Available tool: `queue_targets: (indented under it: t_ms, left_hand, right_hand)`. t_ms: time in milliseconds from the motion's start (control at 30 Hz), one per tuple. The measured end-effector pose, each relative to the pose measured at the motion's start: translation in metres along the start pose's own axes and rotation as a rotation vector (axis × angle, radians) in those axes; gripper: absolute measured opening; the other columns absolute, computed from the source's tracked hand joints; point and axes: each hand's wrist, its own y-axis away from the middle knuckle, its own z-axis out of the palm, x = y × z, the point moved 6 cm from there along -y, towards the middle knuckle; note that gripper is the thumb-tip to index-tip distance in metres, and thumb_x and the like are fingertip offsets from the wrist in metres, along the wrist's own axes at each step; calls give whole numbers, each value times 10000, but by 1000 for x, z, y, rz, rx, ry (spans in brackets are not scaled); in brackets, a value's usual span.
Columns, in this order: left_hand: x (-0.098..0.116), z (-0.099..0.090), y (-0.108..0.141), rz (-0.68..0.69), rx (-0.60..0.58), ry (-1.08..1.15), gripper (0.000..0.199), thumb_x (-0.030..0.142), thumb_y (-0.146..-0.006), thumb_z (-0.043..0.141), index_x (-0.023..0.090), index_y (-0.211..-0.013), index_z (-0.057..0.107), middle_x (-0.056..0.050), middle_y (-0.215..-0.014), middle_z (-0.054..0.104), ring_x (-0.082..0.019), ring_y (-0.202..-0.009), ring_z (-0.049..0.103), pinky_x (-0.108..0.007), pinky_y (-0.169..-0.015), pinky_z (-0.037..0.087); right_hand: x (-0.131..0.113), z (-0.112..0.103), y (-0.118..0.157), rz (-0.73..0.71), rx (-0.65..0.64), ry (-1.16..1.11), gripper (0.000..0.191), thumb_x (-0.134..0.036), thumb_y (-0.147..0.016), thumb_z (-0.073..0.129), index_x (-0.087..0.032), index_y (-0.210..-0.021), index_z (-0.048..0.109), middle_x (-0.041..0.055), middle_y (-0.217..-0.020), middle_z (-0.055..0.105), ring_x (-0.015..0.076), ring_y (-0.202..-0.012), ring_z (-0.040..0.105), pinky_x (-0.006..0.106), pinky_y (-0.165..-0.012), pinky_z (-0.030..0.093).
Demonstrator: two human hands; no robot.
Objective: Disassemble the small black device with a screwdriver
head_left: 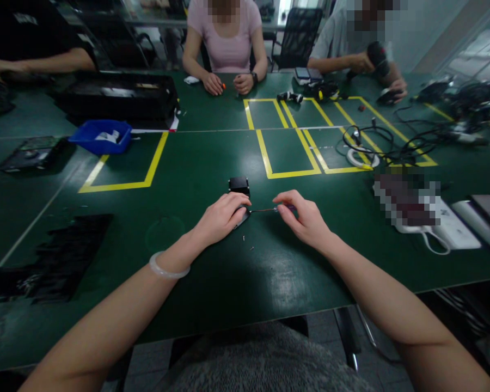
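Note:
My left hand (222,218) is closed over a small dark device with a grey edge (240,220), holding it on the table; most of it is hidden by the fingers. Just beyond sits a black boxy part (239,185); whether the two are joined I cannot tell. Between thumb and fingers, my right hand (306,219) grips a screwdriver (264,210). Its thin shaft lies nearly level and points left, the tip at the device's right side. Two tiny screws (244,238) lie on the table on the near side of the device.
The green table (196,163) carries yellow tape outlines. To the left are a blue tray (102,136), a black box (118,100) and flat black pieces (73,250). Cables (375,136) and a white power bank-like block (457,226) lie right. Several people sit across.

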Motion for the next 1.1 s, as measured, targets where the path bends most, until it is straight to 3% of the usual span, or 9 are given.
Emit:
queue_targets:
  t_ms: [200,400,600,800,1100]
  left_hand:
    - [0,-1,0,-11,-1,5,244,287,-1024,394,198,-1143,587,-84,-1272,627,-239,-1206,570,-433,-1060,458]
    - [0,-1,0,-10,-2,7,247,287,-1026,386,199,-1146,583,-86,-1270,628,-237,-1204,570,-446,-1069,452]
    - [0,-2,0,-13,1,11,244,292,-1025,388,205,-1139,585,-80,-1270,630,-236,-1210,569,-452,-1081,443]
    - [0,-2,0,-18,-2,3,252,294,-1025,383,207,-1143,588,-78,-1270,631,-234,-1219,569,-436,-1078,447]
    - [1,-2,0,-6,-2,5,260,296,-1029,376,198,-1147,587,-84,-1276,627,-235,-1216,565,-428,-1069,449]
  right_hand:
    - [0,1,-1,-10,-31,-15,187,-340,-999,480,-217,-934,605,11,-783,683,129,-661,638,235,-634,474]
    - [0,-1,-1,7,11,-22,160,-289,-987,472,-212,-1070,584,20,-834,688,139,-696,646,248,-653,491]
    - [0,0,-2,2,-16,-26,166,-331,-994,481,-219,-945,594,7,-779,671,128,-650,632,236,-628,474]
    - [2,0,0,35,30,-23,139,-302,-983,489,-222,-1060,572,26,-859,674,145,-720,646,253,-669,492]
    - [2,0,-2,10,5,-12,174,-345,-993,484,-221,-919,582,1,-751,644,121,-632,605,225,-609,460]
